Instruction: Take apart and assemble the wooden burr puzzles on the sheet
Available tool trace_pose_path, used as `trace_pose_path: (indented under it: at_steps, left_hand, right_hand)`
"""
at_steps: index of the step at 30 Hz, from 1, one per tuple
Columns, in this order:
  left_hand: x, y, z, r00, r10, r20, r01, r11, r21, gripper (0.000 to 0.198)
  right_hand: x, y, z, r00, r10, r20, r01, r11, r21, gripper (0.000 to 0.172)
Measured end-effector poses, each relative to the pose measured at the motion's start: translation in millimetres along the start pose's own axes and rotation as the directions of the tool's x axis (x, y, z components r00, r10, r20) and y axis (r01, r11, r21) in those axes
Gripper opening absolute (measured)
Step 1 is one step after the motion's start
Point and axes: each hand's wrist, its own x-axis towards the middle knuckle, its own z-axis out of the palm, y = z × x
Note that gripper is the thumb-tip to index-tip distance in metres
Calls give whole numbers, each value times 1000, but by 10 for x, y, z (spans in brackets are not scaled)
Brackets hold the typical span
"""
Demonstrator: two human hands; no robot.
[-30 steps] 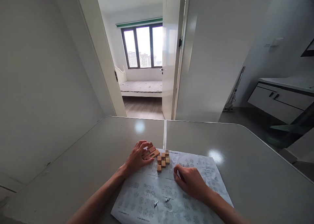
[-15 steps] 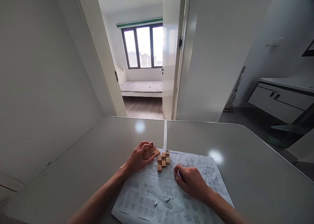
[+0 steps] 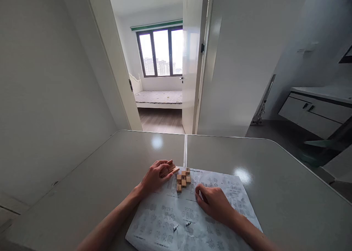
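Observation:
Several small wooden cubes (image 3: 183, 183), some with printed digits, form a staggered cluster near the upper edge of a printed paper sheet (image 3: 189, 207). To their left, my left hand (image 3: 154, 177) is curved over a group of flat wooden pieces (image 3: 171, 169), its thumb and fingers round them; the palm hides part of them. My right hand (image 3: 213, 200) rests on the sheet, right of the cubes and apart from them. Its fingers are curled in, with thumb and index fingertip close together; whether anything small is between them is hidden.
Two small dark-and-white scraps (image 3: 175, 228) lie on the lower part of the sheet. The grey table (image 3: 137, 148) has a seam down its middle. Beyond its far edge are an open door (image 3: 190, 60) and a bed (image 3: 159, 97).
My left hand has closed slightly further over the flat wooden pieces, which now show less and are tilted a little differently. My right hand and the cubes look unmoved.

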Motion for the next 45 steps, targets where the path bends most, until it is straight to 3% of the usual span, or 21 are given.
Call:
trace_pose_path:
  at_steps: [5,14,26,45]
  left_hand:
    - [12,-22,8,999,-14,-30,14,1000,-16,14]
    - [6,-80,35,1000,-6,-19,6,999,39,21]
    - [25,-82,23,993,-83,-83,94,987,131,23]
    - [47,-103,35,994,-92,-62,96,992,79,23]
  right_hand:
    - [0,7,8,1000,-5,-17,4,1000,-10,19]
    - [1,10,11,1000,-10,-19,10,1000,-11,19]
    - [-8,26,23,1000,-10,-18,10,1000,-10,17]
    - [-2,15,1,1000,-6,-17,6,1000,9,19]
